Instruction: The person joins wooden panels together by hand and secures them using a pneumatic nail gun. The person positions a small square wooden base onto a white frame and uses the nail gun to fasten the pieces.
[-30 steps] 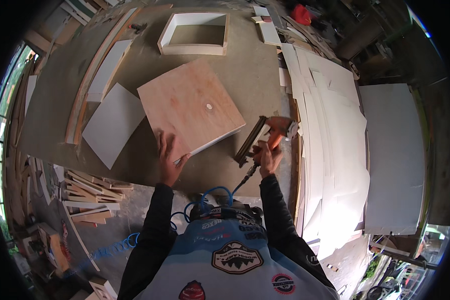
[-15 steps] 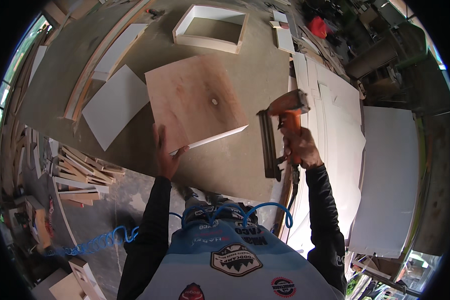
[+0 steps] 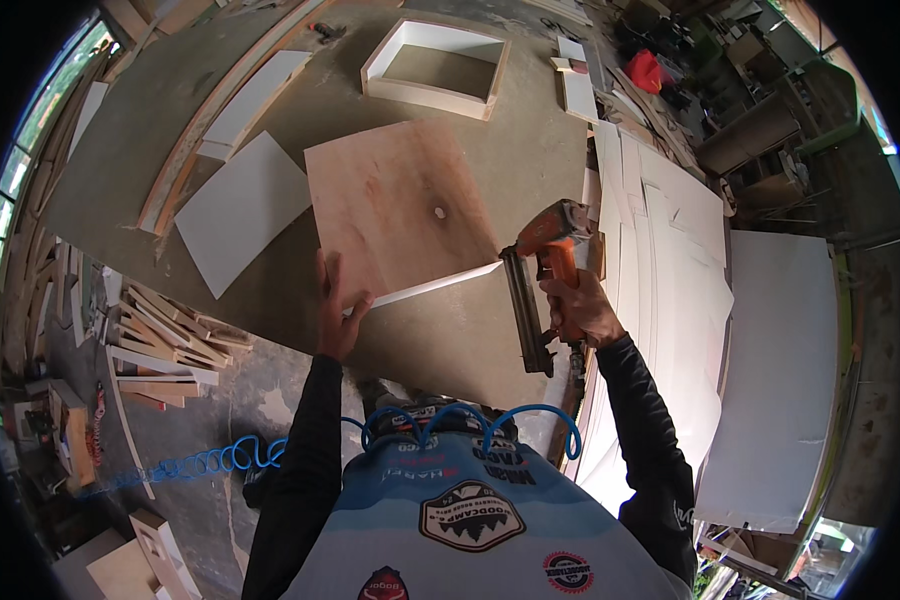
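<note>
In front of me a shallow square box (image 3: 390, 205) lies with its plywood face up, its near side white. A dark knot with a pale spot marks the plywood. My left hand (image 3: 338, 315) grips the box's near left corner, with the fingers at the left edge and the thumb along the near edge. My right hand (image 3: 588, 308) is wrapped round the handle of an orange and black nail gun (image 3: 553, 235), held upright off the box's near right corner. The gun's long dark magazine points down toward me.
A white panel (image 3: 242, 212) lies left of the box on the worktable (image 3: 450, 345). An open frame with white inner sides (image 3: 375, 82) stands farther back. White sheets (image 3: 660, 300) are stacked at the right. A coiled blue air hose (image 3: 210, 462) and wood offcuts (image 3: 165, 330) are lower left.
My right hand has brought the nail gun left, closer to the box's near right corner. My left hand stays at the box's near left corner. The whole view has shifted slightly.
</note>
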`<state>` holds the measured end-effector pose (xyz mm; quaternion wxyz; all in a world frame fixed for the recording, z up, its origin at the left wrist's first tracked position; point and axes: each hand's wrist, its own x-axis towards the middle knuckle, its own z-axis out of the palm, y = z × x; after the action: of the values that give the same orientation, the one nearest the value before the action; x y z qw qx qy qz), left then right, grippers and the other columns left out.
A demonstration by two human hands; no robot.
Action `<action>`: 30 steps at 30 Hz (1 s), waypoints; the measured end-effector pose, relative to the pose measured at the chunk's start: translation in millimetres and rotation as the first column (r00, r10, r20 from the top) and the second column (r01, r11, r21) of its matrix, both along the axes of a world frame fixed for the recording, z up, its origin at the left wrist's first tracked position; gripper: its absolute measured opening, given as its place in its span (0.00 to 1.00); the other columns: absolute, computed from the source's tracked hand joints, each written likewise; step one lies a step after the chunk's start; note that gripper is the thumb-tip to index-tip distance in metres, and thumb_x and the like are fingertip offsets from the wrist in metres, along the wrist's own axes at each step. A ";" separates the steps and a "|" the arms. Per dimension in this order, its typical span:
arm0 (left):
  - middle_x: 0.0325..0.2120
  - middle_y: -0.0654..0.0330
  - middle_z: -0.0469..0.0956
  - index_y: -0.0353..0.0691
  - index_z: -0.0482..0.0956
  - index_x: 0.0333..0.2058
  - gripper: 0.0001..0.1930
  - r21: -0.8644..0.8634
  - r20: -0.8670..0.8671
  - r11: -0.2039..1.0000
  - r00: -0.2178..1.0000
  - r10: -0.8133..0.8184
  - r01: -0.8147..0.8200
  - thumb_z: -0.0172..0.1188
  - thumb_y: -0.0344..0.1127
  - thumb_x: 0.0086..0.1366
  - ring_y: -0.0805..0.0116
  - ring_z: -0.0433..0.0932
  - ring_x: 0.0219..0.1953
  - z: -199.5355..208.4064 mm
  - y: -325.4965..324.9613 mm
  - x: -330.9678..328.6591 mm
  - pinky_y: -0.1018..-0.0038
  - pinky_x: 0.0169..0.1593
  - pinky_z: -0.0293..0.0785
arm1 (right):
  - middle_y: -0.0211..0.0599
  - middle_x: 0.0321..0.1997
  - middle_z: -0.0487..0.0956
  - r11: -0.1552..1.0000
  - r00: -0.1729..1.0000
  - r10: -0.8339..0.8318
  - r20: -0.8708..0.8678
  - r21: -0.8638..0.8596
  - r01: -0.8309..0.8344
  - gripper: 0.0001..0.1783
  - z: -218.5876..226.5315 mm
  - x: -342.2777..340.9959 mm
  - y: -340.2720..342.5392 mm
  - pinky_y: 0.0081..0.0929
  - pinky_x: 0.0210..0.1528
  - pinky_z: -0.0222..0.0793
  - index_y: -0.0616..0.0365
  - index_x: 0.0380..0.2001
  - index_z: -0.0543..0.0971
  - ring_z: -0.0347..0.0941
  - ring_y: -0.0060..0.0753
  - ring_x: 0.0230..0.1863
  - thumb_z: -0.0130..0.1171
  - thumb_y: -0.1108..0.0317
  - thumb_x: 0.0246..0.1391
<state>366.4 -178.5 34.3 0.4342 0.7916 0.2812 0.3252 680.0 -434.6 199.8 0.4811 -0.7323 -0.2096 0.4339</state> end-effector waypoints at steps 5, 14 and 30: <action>0.79 0.45 0.34 0.40 0.52 0.76 0.43 0.001 0.025 1.000 1.000 -0.011 0.011 0.64 0.42 0.68 0.51 0.35 0.80 -2.8 2.3 -2.3 0.58 0.78 0.43 | 0.29 0.20 0.73 0.999 0.999 0.034 0.024 -0.033 -0.033 0.10 -3.2 0.3 2.8 0.26 0.17 0.75 0.62 0.34 0.73 0.72 0.22 0.14 0.62 0.68 0.62; 0.79 0.46 0.33 0.39 0.53 0.76 0.43 -0.064 0.064 0.998 0.998 -0.011 0.015 0.64 0.40 0.68 0.52 0.35 0.80 -1.5 -0.6 0.2 0.59 0.78 0.43 | 0.29 0.18 0.74 0.998 0.997 0.047 0.054 -0.054 -0.044 0.10 0.4 -2.1 4.7 0.26 0.17 0.74 0.62 0.32 0.74 0.72 0.22 0.14 0.62 0.68 0.62; 0.79 0.46 0.34 0.40 0.53 0.76 0.42 -0.094 0.077 0.995 0.997 -0.010 0.017 0.64 0.37 0.68 0.52 0.36 0.80 -1.9 -0.6 1.3 0.60 0.77 0.46 | 0.30 0.16 0.74 0.997 0.997 0.050 0.063 -0.054 -0.046 0.10 2.1 -22.5 12.7 0.25 0.17 0.72 0.68 0.36 0.75 0.72 0.22 0.13 0.61 0.70 0.61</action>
<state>367.7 -179.0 32.4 0.4839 0.7590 0.2742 0.3385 657.4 -421.9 201.9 0.4441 -0.7531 -0.2310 0.4269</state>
